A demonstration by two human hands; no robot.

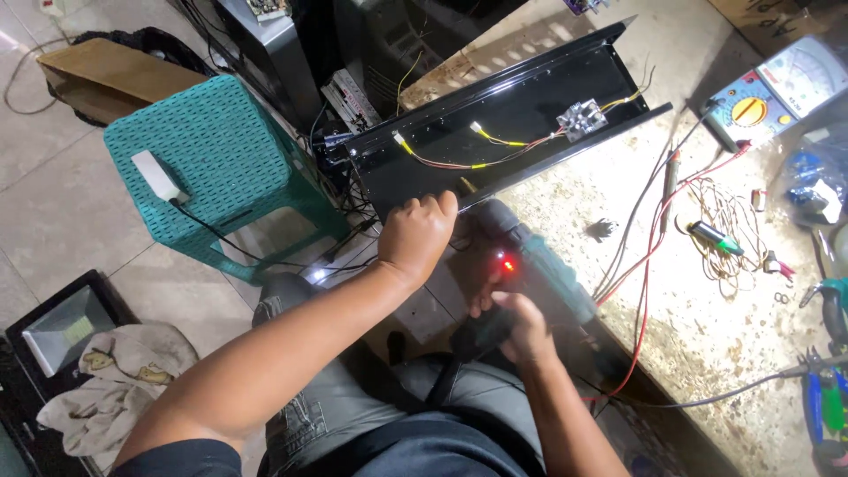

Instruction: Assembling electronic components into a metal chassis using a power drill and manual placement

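At the near edge of the worktop point(707, 291), the left hand point(415, 237) is curled shut over the rim of a long black metal housing point(503, 124) with yellow and red wiring inside. Just below it, the right hand point(517, 327) is wrapped around the grip of a dark cordless drill point(530, 256), its red light glowing. A teal plastic stool point(212, 150) stands nearby on the floor.
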